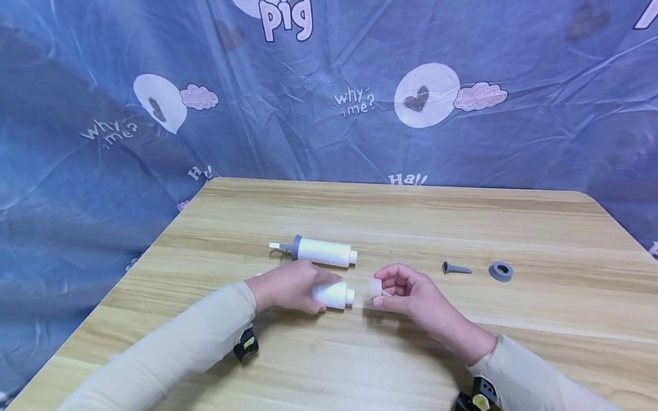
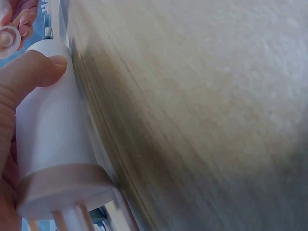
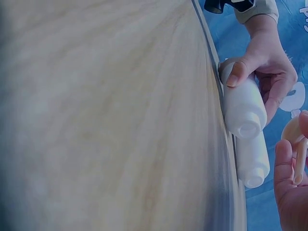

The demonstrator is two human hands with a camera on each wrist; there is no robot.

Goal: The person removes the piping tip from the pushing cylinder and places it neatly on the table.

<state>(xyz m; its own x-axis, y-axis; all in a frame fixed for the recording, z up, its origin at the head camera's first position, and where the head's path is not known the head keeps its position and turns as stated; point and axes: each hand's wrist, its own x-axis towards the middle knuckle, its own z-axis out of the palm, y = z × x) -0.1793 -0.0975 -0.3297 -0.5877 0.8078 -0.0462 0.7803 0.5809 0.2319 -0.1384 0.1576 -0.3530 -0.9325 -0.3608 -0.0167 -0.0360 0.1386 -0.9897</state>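
Note:
My left hand (image 1: pixel 295 284) grips a white cylindrical bottle (image 1: pixel 334 295) lying on the table, its narrow neck pointing right. In the left wrist view the thumb presses along that white bottle (image 2: pixel 55 125), and a pinkish collar (image 2: pixel 65 185) with prongs shows at its rear end. Just right of the neck, apart from it, my right hand (image 1: pixel 411 292) pinches a small pale cap (image 1: pixel 376 287) with a thin stem. The right wrist view shows the stem (image 3: pixel 300 161) of the cap between thumb and fingers.
Behind the left hand lies a second white bottle (image 1: pixel 325 252) with a grey collar and a white-tipped nozzle. A small grey funnel-shaped piece (image 1: pixel 456 268) and a grey ring (image 1: pixel 501 271) lie to the right. A blue printed cloth (image 1: pixel 319 142) hangs behind the wooden table (image 1: pixel 401 217).

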